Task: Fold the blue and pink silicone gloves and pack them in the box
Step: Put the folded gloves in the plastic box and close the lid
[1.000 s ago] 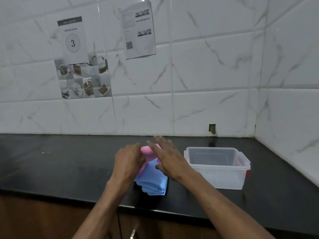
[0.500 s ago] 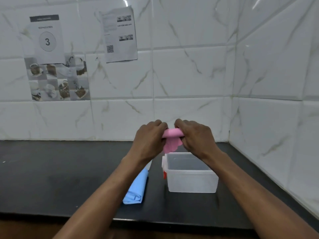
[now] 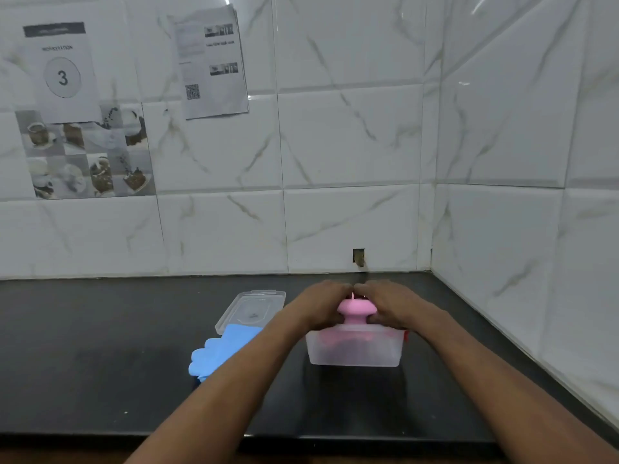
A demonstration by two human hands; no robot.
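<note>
The clear plastic box (image 3: 355, 353) stands on the black counter, right of centre. Both hands press the folded pink glove (image 3: 355, 311) down into it; part of the glove bulges above the rim and pink shows through the box wall. My left hand (image 3: 318, 304) grips the glove's left side and my right hand (image 3: 388, 304) its right side, fingertips meeting above it. The folded blue glove (image 3: 219, 353) lies on the counter left of the box, partly hidden by my left forearm.
The box's clear lid (image 3: 251, 309) lies flat behind the blue glove. The counter (image 3: 100, 346) ends at tiled walls behind and to the right, forming a corner (image 3: 432, 269). Its front edge runs along the bottom of the view.
Both hands have carried the pink glove down from above the box into it. The blue glove stays on the counter. The camera view shifted, showing the lid.
</note>
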